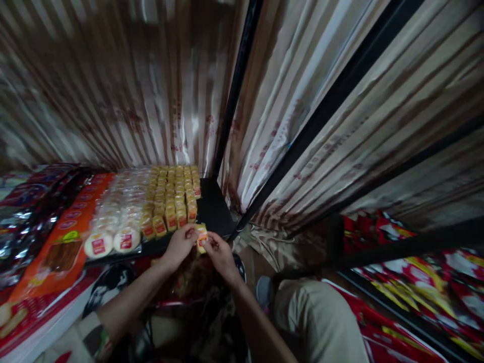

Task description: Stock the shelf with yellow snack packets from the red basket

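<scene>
In the head view, a small yellow packet (201, 238) sits between the two hands, with the fingers of the left hand (183, 243) at its left edge and the fingers of the right hand (222, 258) at its right edge. Both sets of fingers are drawn in narrow on it, thumbs close to its face, so the packet is held from both sides at the fingertips. Its reddish-orange label shows between them. It appears by the front edge of a black shelf (216, 204), near the front ends of the rows of yellow packets (171, 214); whether it touches the shelf I cannot tell. To the left of those rows are clear-wrapped round white cakes (126, 240) with red labels, then an orange bag (60, 247), then dark glossy bags (32, 222). Creased sheeting (151, 96) hangs behind the shelf, and a black pole (239, 83) slants down in front of it. At the lower right are a leg in pale trousers (319, 315) and, beyond it, red and yellow bags (416, 282), blurred.
</scene>
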